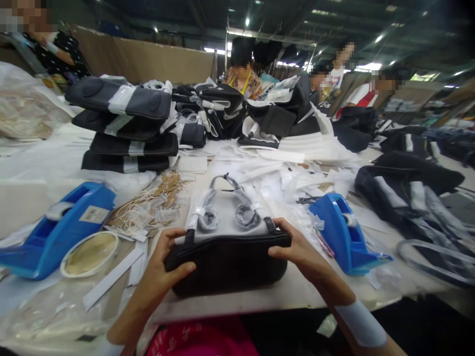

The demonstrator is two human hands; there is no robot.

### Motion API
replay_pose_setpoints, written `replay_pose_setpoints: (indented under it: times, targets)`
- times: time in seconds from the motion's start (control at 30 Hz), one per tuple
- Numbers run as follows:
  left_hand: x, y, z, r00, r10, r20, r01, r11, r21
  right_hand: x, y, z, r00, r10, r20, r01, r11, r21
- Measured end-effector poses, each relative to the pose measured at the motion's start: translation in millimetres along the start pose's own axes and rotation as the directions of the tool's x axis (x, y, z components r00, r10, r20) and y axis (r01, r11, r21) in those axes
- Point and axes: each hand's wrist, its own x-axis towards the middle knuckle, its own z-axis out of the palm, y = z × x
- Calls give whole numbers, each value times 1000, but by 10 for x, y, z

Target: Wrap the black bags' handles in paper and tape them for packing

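Observation:
A black handbag [230, 264] lies on the white table [297, 291] right in front of me. Its handles [226, 207], wrapped in grey film, lie flat on the pale side of the bag. My left hand [165, 269] grips the bag's left end, thumb on the front and fingers curled over the top. At the bag's right upper corner, my right hand [297, 249] holds it with fingers over the top edge. A pale band sits on my right wrist.
Two blue tape dispensers stand beside me, one at the left [55, 230] and one at the right [343, 232]. A tape roll [89, 253], string tags [148, 202] and paper strips litter the table. Stacked black bags [126, 126] lie behind. Several people work at the far side.

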Motion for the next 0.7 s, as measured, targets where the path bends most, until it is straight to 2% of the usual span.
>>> replay_pose_setpoints:
  times: [0.13,0.3,0.47,0.6,0.7]
  targets:
    - [38,-32,66,994,-105,-20,105,994,13,28,24,37,995,48,-86,-49,999,-15]
    - [127,-141,155,970,-238,-41,230,963,-143,84,32,53,991,75,-107,-79,996,-39]
    - [241,-227,220,942,-322,-95,299,933,-200,164,141,135,973,126,-195,-99,985,143]
    - [320,-289,257,942,-300,-151,278,949,-150,232,232,190,954,194,-229,-127,952,278]
    - [362,-314,284,947,-241,-212,239,970,-39,275,272,190,946,200,-254,-137,960,246]
